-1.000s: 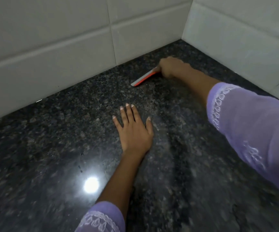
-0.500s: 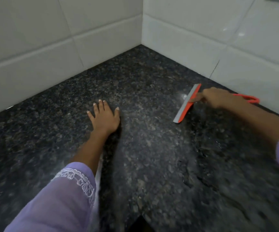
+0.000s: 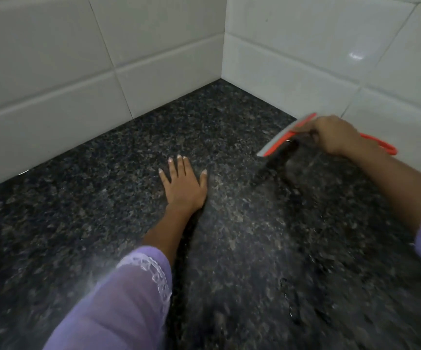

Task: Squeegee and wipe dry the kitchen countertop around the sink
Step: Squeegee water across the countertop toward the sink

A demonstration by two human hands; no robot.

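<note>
An orange squeegee (image 3: 278,141) with a grey blade is gripped in my right hand (image 3: 335,136) near the right-hand wall; its looped orange handle sticks out behind the hand. The blade appears lifted slightly off the dark speckled granite countertop (image 3: 229,127), with its shadow on the stone below. My left hand (image 3: 183,188) lies flat on the countertop, fingers spread, holding nothing, to the left of the squeegee. A few water streaks and droplets show on the stone at lower right.
White tiled walls (image 3: 154,54) meet in a corner at the back of the countertop and bound it on the left and right. Purple lace-trimmed sleeves cover both forearms. No sink is in view.
The squeegee and my right hand moved from the back corner to the right, along the right wall, and the blade rose a little. My left hand stayed flat on the stone.
</note>
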